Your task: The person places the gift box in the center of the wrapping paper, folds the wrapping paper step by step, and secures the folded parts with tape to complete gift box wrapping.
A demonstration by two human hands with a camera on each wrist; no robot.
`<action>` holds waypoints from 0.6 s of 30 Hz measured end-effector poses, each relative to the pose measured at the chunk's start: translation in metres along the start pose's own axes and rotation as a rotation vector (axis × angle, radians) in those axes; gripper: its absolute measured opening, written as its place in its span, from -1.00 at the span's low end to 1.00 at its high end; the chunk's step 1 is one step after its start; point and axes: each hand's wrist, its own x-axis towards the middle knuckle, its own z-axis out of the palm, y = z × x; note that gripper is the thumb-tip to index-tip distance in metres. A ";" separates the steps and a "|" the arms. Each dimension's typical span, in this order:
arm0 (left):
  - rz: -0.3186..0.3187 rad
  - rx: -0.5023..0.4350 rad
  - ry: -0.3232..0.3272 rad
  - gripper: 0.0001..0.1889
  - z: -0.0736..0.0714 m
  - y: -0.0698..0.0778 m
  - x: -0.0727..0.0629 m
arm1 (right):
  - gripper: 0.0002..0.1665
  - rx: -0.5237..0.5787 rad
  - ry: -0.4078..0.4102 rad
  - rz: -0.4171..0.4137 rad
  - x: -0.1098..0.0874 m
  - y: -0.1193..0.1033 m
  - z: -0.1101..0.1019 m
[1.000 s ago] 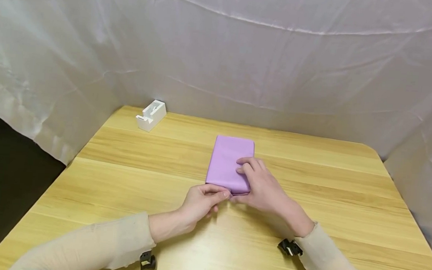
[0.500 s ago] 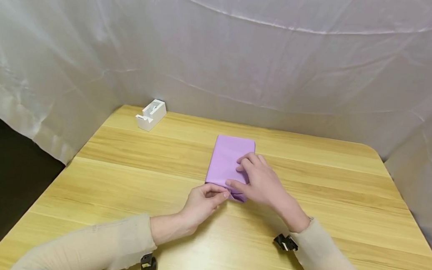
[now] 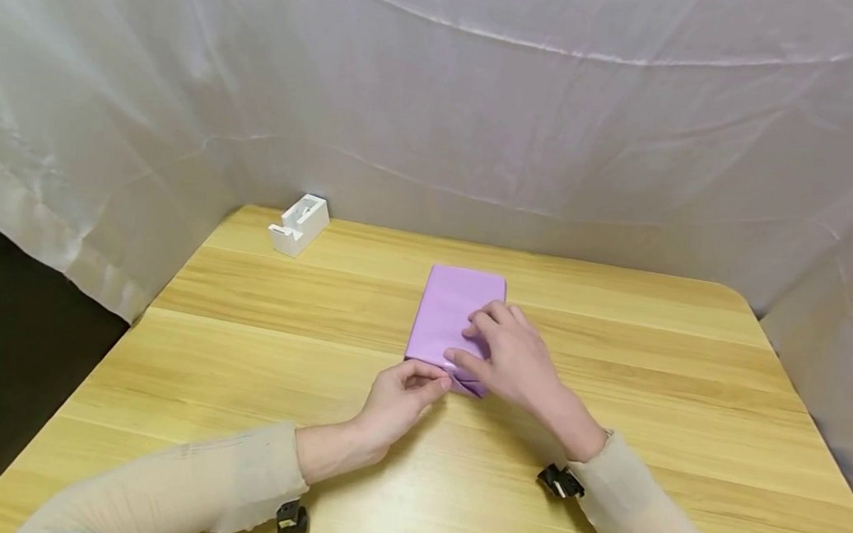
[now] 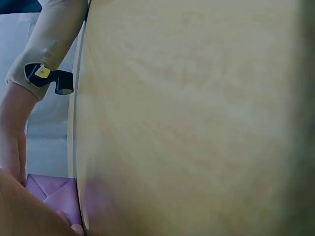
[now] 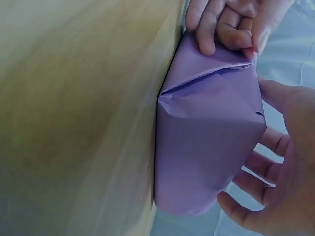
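A box wrapped in purple paper (image 3: 447, 311) lies on the wooden table, its near end facing the person. At that end the paper is folded into slanted flaps; one flap (image 5: 194, 66) stands slightly apart from the layer under it. The left hand (image 3: 398, 398) pinches the flap's tip between thumb and finger at the box's upper near edge, other fingers lying against the end face. Fingertips of the right hand (image 3: 518, 357) rest on the top, loosely bent, with the thumb by the near edge. In the left wrist view the folded end (image 4: 58, 194) is partly hidden by the left hand.
A white tape dispenser (image 3: 300, 226) stands at the table's back left corner. Pale cloth (image 3: 480, 138) hangs behind and at both sides of the wooden table (image 3: 650, 356). Black camera mounts (image 3: 562, 481) sit at both cuffs.
The right thumb has moved from below the near end up onto the box's top edge, uncovering the folded paper there. The left hand keeps its pinch, almost still.
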 end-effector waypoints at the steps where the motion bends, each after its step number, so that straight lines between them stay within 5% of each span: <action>1: 0.002 -0.002 0.000 -0.77 0.000 0.000 0.000 | -0.57 0.018 0.009 -0.023 0.000 0.000 0.000; 10: 0.000 0.000 0.001 -0.78 0.000 0.001 0.001 | -0.85 0.112 0.040 -0.393 -0.004 0.004 -0.004; 18: 0.011 -0.002 0.005 -0.78 0.000 0.003 -0.001 | -0.62 0.039 -0.031 -0.357 -0.006 0.001 -0.006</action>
